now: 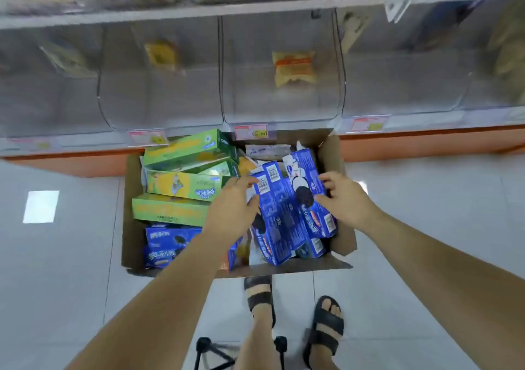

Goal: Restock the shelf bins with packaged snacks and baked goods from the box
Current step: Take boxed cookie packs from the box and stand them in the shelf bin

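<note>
- Cardboard box [336, 153] sits open on the pale tiled floor [71, 256], just in front of the lowest shelf.
- Blue cookie boxes [281, 210], a tilted cluster in the right half of it, are held between both hands.
- Left hand [235, 207] grips the cluster's left side, thumb and fingers curled onto it.
- Right hand [345, 199] grips the right side, fingers and thumb clamped on the outer carton.
- Green boxes [181, 185] lie stacked in the left half, with more blue packs [167, 241] nearer the person.
- Clear shelf bins [284, 105] stand above; the middle one holds a yellow packet [294, 68].
</note>
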Demonstrator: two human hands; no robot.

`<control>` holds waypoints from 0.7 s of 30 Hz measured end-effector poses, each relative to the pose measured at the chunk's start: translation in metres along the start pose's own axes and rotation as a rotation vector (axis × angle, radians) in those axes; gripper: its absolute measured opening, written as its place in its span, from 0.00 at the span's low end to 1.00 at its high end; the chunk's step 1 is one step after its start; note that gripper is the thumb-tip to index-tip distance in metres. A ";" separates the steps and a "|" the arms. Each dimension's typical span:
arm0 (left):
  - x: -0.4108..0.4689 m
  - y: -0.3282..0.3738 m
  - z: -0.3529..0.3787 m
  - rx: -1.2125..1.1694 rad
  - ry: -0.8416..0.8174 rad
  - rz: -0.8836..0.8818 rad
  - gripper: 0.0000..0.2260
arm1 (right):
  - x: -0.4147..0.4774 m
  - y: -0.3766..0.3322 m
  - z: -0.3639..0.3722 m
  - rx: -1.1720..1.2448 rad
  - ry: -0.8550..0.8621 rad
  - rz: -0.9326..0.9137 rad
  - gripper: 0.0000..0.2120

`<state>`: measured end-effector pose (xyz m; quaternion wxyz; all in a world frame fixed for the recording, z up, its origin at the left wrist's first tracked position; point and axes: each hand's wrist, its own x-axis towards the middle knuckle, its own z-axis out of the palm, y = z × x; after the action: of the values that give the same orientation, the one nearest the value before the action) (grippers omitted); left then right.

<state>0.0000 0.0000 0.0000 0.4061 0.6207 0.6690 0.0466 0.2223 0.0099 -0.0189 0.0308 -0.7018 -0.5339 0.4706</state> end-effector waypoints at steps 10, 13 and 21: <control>0.093 -0.016 0.021 0.555 -0.155 0.088 0.23 | 0.051 0.021 0.047 -0.046 0.085 0.016 0.34; 0.108 -0.020 0.032 0.611 -0.187 0.015 0.24 | 0.056 0.028 0.049 -0.085 0.119 -0.004 0.33; 0.125 -0.019 0.035 0.444 -0.246 -0.036 0.26 | 0.066 0.028 0.047 0.018 0.140 -0.011 0.33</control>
<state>0.0184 0.0887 -0.0945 0.3392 0.6835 0.6194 -0.1848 0.2094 0.0277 -0.1013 0.0768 -0.7296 -0.5301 0.4251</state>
